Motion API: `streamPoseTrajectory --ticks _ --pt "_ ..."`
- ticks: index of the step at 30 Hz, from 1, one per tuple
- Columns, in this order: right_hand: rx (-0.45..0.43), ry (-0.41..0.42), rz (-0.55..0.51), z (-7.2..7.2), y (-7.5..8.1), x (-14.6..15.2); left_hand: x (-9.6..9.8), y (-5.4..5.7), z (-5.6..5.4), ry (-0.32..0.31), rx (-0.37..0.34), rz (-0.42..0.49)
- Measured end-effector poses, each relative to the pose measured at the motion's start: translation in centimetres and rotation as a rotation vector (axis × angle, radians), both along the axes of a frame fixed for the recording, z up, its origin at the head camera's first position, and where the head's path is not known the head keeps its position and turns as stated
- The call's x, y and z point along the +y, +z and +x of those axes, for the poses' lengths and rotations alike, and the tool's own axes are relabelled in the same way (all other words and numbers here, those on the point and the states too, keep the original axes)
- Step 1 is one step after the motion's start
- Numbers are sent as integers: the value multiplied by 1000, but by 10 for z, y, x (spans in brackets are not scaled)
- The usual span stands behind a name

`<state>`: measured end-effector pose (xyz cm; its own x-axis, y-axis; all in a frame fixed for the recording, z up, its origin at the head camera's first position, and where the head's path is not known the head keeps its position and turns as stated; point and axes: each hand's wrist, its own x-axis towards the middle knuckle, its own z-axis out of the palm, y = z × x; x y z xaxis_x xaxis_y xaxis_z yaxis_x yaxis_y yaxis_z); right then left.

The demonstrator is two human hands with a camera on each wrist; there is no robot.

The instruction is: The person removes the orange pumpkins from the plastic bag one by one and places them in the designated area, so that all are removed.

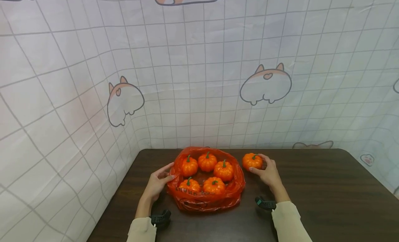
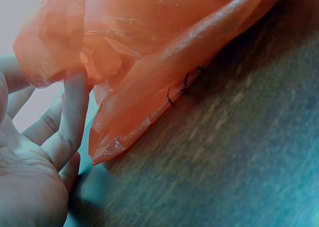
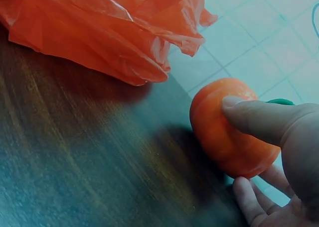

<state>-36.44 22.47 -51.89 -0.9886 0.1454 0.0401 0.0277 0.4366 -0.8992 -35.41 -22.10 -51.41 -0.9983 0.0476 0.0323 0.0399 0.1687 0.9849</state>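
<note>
An orange-red plastic bag (image 1: 210,202) stands with its mouth spread wide, and several small orange pumpkins with green stems, one being this pumpkin (image 1: 223,171), sit inside. My left hand (image 1: 157,183) holds the bag's left rim; in the left wrist view the film of the bag (image 2: 149,53) partly covers the fingertips. To the right of the bag, my right hand (image 1: 268,172) grips another small pumpkin (image 1: 251,161) between thumb and fingers. In the right wrist view the thumb presses the side of that pumpkin (image 3: 224,132), with fingers beneath it.
The dark wooden table (image 1: 327,193) extends to the right of both hands. A white grid-patterned cloth (image 1: 202,79) with cartoon animals hangs behind the table and along its left side. Each wrist wears a black strap device, such as the right one (image 1: 265,203).
</note>
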Motion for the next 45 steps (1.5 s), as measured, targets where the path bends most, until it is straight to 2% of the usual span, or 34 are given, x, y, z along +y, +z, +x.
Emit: streamPoseTrajectory --ticks 12,29,36,45 --pt "-23 43 -21 -3 0 3 0 0 0 -11 1 18" --pt "-35 91 -18 -6 3 7 0 -2 0 7 14 13" --pt "-58 95 21 -2 2 12 3 -4 1 -5 12 22" --pt "-44 96 15 -5 4 6 1 -1 0 1 17 18"
